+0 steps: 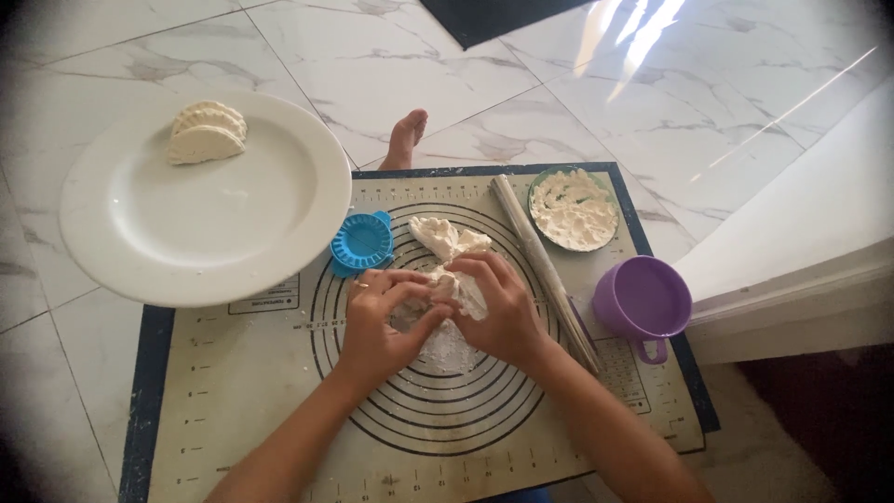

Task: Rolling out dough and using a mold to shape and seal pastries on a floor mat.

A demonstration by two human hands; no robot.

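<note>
My left hand [377,321] and right hand [498,312] curl shut around the dough [447,289], pinching over the mat [233,391] so flour stays there; mould [361,242] near

Soft daylight from upper right, glare streaks on marble floor [643,56], dark vignetted corners, slight blur

Bare forearms – no sleeves, no rings – bare foot [407,136].

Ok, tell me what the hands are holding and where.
Both the left hand and the right hand pinch the near end of a piece of white dough over the mat.
</note>
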